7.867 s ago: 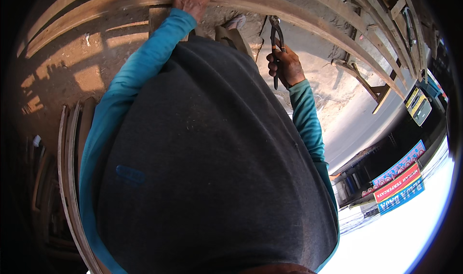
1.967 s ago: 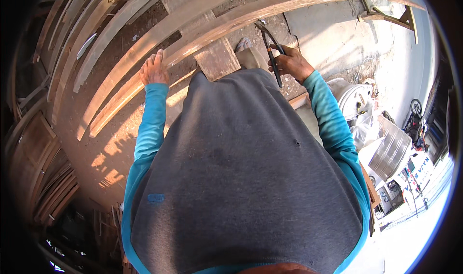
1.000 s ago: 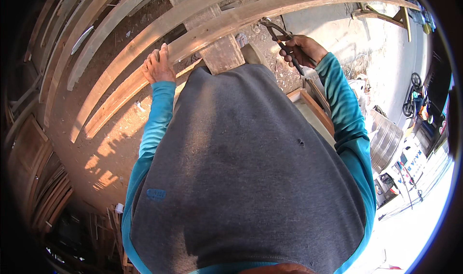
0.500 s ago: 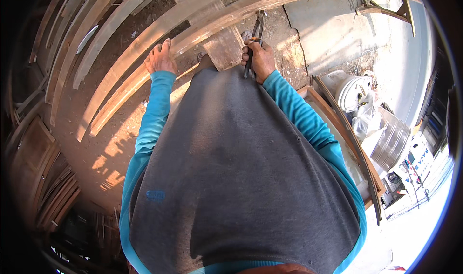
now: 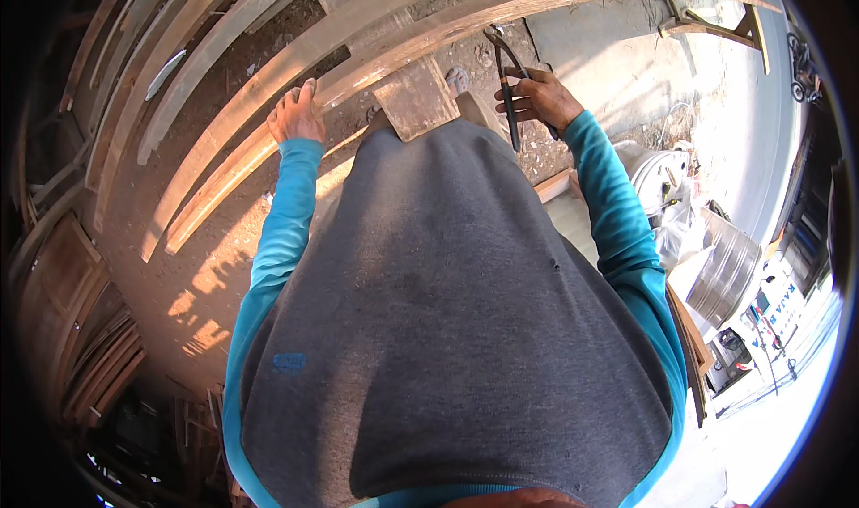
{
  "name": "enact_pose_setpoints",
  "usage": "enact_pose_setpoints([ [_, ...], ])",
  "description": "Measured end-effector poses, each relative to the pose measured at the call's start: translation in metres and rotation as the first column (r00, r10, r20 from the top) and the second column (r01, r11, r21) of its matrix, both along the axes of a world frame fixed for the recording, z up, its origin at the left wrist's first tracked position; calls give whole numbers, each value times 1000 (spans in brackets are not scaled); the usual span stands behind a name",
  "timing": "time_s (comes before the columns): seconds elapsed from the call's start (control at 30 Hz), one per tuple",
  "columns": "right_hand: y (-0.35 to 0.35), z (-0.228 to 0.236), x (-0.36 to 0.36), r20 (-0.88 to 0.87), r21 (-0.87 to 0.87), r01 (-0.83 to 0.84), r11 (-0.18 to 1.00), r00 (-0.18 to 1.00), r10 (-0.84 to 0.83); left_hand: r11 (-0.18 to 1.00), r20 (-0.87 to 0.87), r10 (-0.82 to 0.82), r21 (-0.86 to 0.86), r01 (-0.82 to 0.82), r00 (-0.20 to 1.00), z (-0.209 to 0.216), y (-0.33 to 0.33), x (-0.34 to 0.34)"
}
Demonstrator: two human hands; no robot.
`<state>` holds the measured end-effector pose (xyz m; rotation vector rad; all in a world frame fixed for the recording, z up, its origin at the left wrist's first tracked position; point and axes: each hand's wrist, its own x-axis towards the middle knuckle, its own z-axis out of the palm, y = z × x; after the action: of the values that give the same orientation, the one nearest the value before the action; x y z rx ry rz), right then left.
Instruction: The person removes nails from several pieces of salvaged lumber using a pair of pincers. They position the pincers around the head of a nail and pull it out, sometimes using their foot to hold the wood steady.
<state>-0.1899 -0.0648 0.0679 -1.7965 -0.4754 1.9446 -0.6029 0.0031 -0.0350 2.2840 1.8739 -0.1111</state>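
Observation:
In my right hand [image 5: 544, 103] is a pair of pincers [image 5: 512, 114] with dark handles. The handles are spread apart, with my fingers between and around them, and the metal jaws point away toward the long plank. My left hand [image 5: 297, 114] curls over the near edge of that long wooden plank [image 5: 394, 61], thumb side up. A short, worn board [image 5: 417, 97] lies crosswise under the plank, sticking out toward my lap between my knees. Whether the jaws touch the plank is hard to make out; they look just short of its edge.
More long planks [image 5: 201, 70] lie side by side at the far left. A wooden frame [image 5: 557, 186], a white bucket [image 5: 658, 170] and a metal drum [image 5: 725, 271] stand to the right. Stacked timber [image 5: 107, 374] is at the lower left. Debris litters the dirt floor [image 5: 170, 302].
My right hand has moved right, away from the short board, taking the pincers along. Their handles have spread wider. The left hand stays on the plank.

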Motion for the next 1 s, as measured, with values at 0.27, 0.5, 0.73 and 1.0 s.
enact_pose_setpoints([
  [0.27,36,9,44,-130,-132,-156,979,982,139,991,65,-10,133,1,998,-11,-12,3],
  [0.5,-11,-32,-56,-237,-105,401,910,879,-414,992,-19,22,123,-20,1000,-14,-21,2],
  [0.73,-27,-68,-114,-4,259,489,833,863,-505,1000,-17,-16,4,16,1000,0,4,-1],
  [1.0,-53,-36,-8,39,150,422,894,901,-432,988,-82,19,-154,-32,996,-3,17,-7],
])
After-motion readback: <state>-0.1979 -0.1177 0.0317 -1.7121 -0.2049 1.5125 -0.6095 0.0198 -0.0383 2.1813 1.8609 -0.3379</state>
